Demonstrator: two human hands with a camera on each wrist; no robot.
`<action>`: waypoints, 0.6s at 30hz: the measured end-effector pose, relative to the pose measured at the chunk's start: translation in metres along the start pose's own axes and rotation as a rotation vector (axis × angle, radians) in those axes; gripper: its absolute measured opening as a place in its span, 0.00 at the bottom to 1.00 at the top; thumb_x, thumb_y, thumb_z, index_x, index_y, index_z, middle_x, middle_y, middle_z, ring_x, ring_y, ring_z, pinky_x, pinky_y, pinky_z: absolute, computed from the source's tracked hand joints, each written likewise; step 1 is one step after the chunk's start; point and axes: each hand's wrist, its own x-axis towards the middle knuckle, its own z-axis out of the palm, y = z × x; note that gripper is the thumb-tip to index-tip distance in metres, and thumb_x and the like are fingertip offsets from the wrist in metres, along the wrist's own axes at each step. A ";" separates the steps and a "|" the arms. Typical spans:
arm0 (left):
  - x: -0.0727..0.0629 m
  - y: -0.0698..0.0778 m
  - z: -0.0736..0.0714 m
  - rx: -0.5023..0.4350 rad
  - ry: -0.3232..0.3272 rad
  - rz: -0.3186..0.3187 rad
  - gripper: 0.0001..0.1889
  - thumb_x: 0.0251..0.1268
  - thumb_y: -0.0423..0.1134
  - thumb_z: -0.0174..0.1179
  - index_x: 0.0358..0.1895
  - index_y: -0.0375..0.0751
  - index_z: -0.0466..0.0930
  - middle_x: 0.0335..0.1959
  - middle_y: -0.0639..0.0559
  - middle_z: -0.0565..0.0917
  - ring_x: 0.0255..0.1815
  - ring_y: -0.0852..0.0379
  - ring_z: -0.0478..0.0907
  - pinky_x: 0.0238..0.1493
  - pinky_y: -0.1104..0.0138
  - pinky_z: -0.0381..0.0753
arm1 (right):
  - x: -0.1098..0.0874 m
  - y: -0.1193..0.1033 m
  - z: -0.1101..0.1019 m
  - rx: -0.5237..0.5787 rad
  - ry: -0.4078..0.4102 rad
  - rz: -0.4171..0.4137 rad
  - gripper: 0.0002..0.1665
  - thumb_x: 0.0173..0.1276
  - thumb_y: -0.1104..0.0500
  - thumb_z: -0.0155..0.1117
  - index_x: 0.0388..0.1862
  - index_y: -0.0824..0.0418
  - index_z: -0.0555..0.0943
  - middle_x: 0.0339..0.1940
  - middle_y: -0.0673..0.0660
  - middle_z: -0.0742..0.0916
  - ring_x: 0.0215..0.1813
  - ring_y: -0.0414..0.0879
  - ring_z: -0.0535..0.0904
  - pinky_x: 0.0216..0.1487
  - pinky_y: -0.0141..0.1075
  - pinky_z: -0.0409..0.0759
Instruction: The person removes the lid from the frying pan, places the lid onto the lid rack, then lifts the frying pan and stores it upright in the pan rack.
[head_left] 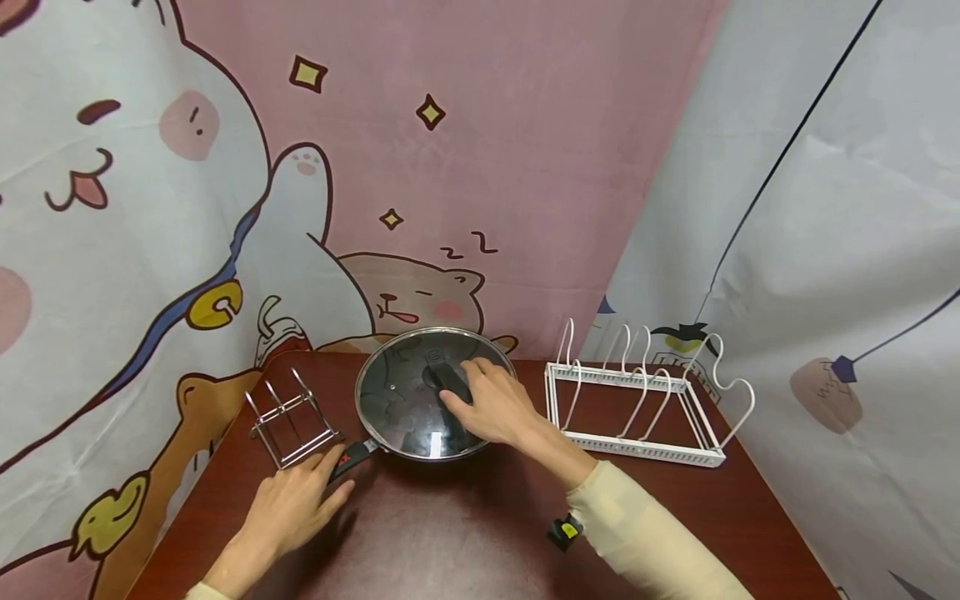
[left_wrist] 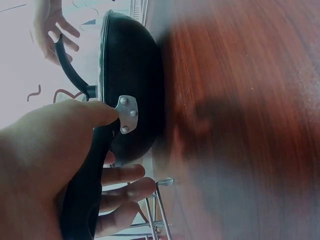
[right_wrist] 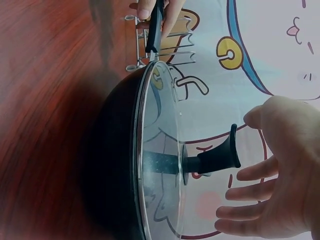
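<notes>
A dark frying pan (left_wrist: 135,65) with a long black handle (head_left: 354,458) sits on the table under a glass lid (head_left: 405,421) with a metal rim. My left hand (head_left: 291,507) is at the pan handle; in the left wrist view its thumb lies by the riveted bracket (left_wrist: 127,114), and the other fingers extend loosely beyond the handle. Over the lid is my right hand (head_left: 495,404), beside the upright black lid knob (right_wrist: 220,152). In the right wrist view a gap shows between its spread fingers (right_wrist: 250,190) and the knob.
A small chrome wire rack (head_left: 296,417) stands left of the pan. To the right is a white rack (head_left: 637,446) with several tall curved dividers. The brown table (head_left: 450,533) meets a cartoon-printed cloth (head_left: 525,167) at the back and sides.
</notes>
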 end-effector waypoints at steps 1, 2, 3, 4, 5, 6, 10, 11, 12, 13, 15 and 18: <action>0.000 0.000 0.000 -0.003 0.000 -0.004 0.30 0.74 0.55 0.76 0.73 0.48 0.83 0.55 0.43 0.93 0.33 0.40 0.91 0.25 0.48 0.82 | 0.001 -0.001 0.001 0.002 -0.004 0.008 0.43 0.83 0.33 0.61 0.79 0.65 0.78 0.76 0.65 0.85 0.73 0.66 0.86 0.68 0.63 0.87; -0.001 0.000 0.000 -0.006 0.003 -0.007 0.30 0.73 0.55 0.76 0.73 0.48 0.83 0.55 0.43 0.93 0.34 0.39 0.92 0.25 0.48 0.83 | 0.002 -0.002 0.001 0.004 -0.007 0.015 0.43 0.83 0.33 0.61 0.79 0.64 0.78 0.76 0.65 0.85 0.73 0.66 0.86 0.68 0.63 0.87; -0.001 0.000 0.000 -0.008 0.007 -0.008 0.30 0.73 0.55 0.76 0.73 0.48 0.83 0.56 0.43 0.93 0.34 0.39 0.92 0.26 0.47 0.83 | 0.003 -0.003 0.001 0.006 -0.011 0.023 0.43 0.83 0.33 0.61 0.80 0.64 0.78 0.76 0.66 0.85 0.74 0.66 0.86 0.69 0.63 0.87; -0.002 0.000 0.001 -0.010 0.012 -0.010 0.30 0.73 0.54 0.76 0.72 0.48 0.83 0.56 0.43 0.93 0.34 0.38 0.92 0.26 0.47 0.83 | 0.004 -0.003 0.001 0.008 -0.015 0.029 0.44 0.83 0.33 0.61 0.80 0.65 0.78 0.76 0.66 0.85 0.74 0.66 0.86 0.69 0.63 0.87; -0.002 0.000 0.001 -0.011 0.018 -0.010 0.29 0.73 0.54 0.76 0.72 0.48 0.84 0.55 0.43 0.93 0.34 0.38 0.92 0.26 0.47 0.83 | 0.005 -0.004 0.002 0.009 -0.020 0.036 0.44 0.84 0.33 0.61 0.80 0.64 0.78 0.76 0.66 0.85 0.74 0.66 0.85 0.70 0.63 0.86; -0.002 0.000 0.001 -0.012 0.025 -0.010 0.29 0.73 0.54 0.76 0.72 0.48 0.84 0.54 0.44 0.93 0.34 0.38 0.92 0.26 0.47 0.83 | 0.006 -0.005 0.002 0.007 -0.023 0.042 0.44 0.84 0.33 0.61 0.80 0.64 0.78 0.76 0.66 0.85 0.75 0.65 0.85 0.71 0.63 0.86; -0.003 0.000 0.002 -0.010 0.038 -0.013 0.28 0.73 0.53 0.76 0.70 0.47 0.84 0.48 0.45 0.93 0.31 0.40 0.90 0.24 0.48 0.81 | 0.011 -0.006 0.002 0.000 -0.040 0.061 0.44 0.84 0.32 0.60 0.80 0.64 0.78 0.76 0.66 0.86 0.76 0.63 0.85 0.74 0.61 0.84; -0.003 0.000 0.002 -0.010 0.038 -0.015 0.28 0.73 0.53 0.76 0.70 0.47 0.84 0.47 0.46 0.93 0.30 0.40 0.90 0.24 0.48 0.80 | 0.012 -0.007 0.002 -0.001 -0.044 0.067 0.44 0.84 0.32 0.60 0.80 0.64 0.78 0.75 0.65 0.86 0.76 0.63 0.85 0.74 0.61 0.84; -0.003 0.000 0.003 -0.011 0.038 -0.017 0.28 0.73 0.53 0.76 0.70 0.47 0.84 0.45 0.46 0.93 0.29 0.40 0.89 0.23 0.48 0.80 | 0.013 -0.007 0.002 -0.002 -0.048 0.072 0.44 0.83 0.32 0.60 0.80 0.63 0.78 0.75 0.65 0.86 0.75 0.63 0.85 0.74 0.61 0.84; -0.003 0.000 0.003 -0.012 0.038 -0.018 0.27 0.73 0.53 0.76 0.69 0.47 0.84 0.44 0.47 0.93 0.28 0.40 0.89 0.23 0.48 0.79 | 0.014 -0.008 0.002 -0.003 -0.050 0.076 0.44 0.83 0.32 0.60 0.80 0.63 0.78 0.75 0.65 0.86 0.75 0.63 0.85 0.74 0.61 0.84; -0.003 0.000 0.003 -0.014 0.041 -0.018 0.27 0.73 0.53 0.76 0.69 0.48 0.84 0.42 0.48 0.93 0.27 0.41 0.88 0.22 0.49 0.79 | 0.016 -0.008 0.002 -0.006 -0.053 0.084 0.44 0.83 0.32 0.61 0.80 0.63 0.78 0.74 0.65 0.87 0.75 0.63 0.85 0.73 0.61 0.84; -0.002 -0.001 0.004 -0.014 0.046 -0.019 0.25 0.74 0.53 0.76 0.66 0.49 0.84 0.39 0.50 0.92 0.25 0.41 0.87 0.21 0.49 0.77 | 0.019 -0.009 0.004 -0.006 -0.054 0.090 0.43 0.83 0.33 0.61 0.79 0.63 0.79 0.73 0.65 0.87 0.74 0.62 0.86 0.73 0.60 0.85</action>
